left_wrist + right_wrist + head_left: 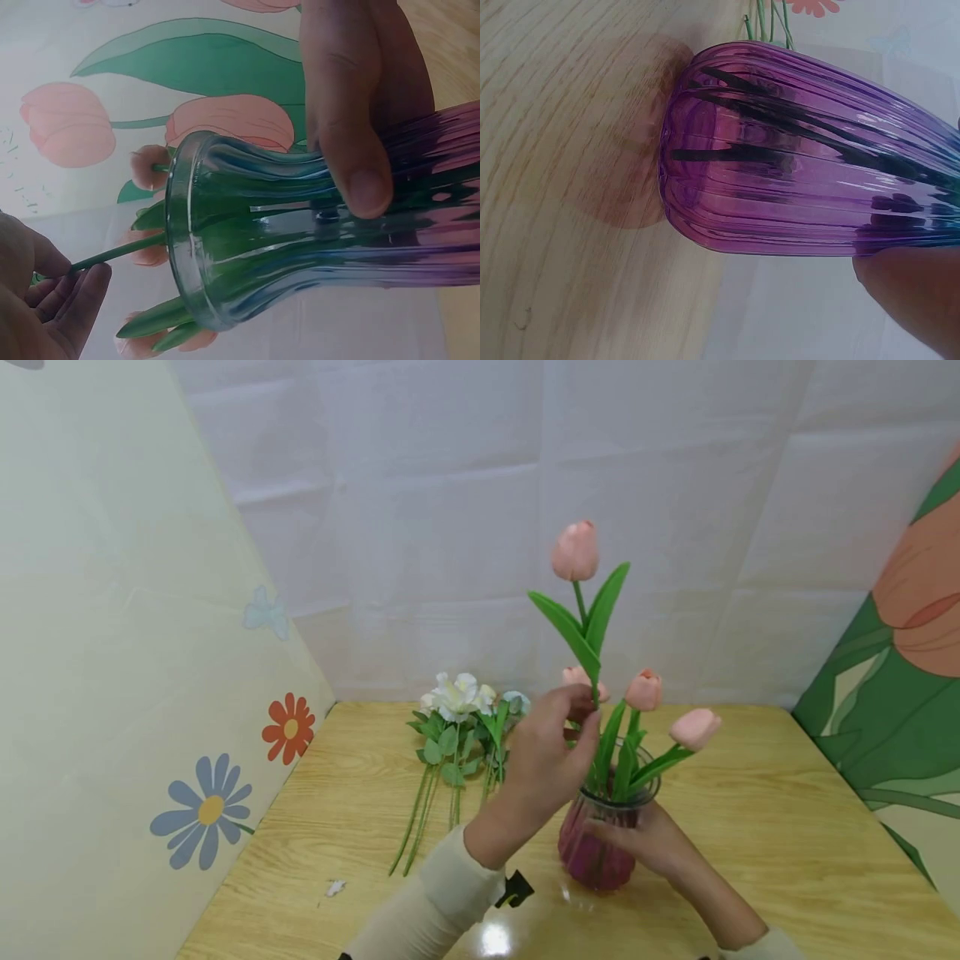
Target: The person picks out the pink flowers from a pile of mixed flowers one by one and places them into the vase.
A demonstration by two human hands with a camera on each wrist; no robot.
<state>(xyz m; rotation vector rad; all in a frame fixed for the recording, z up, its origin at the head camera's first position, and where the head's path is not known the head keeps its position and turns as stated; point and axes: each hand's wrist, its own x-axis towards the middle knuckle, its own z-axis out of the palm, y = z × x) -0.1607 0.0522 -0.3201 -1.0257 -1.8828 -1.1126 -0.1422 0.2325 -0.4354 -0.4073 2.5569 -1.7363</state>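
Note:
Between the thumb and fingers of my left hand is the green stem of a pink tulip, held upright over the vase mouth. In the left wrist view, that stem runs into the rim of the vase. My right hand grips the ribbed glass vase, purple at the bottom and bluish near the top, with the thumb along its side. Other pink tulips stand in the vase, one upright and one leaning right. Dark stems show through the glass.
Left of the vase, white flowers with long green stems lie on the wooden table. A small white scrap is near the front left. A pale cloth backdrop hangs behind, and printed flower panels stand at both sides.

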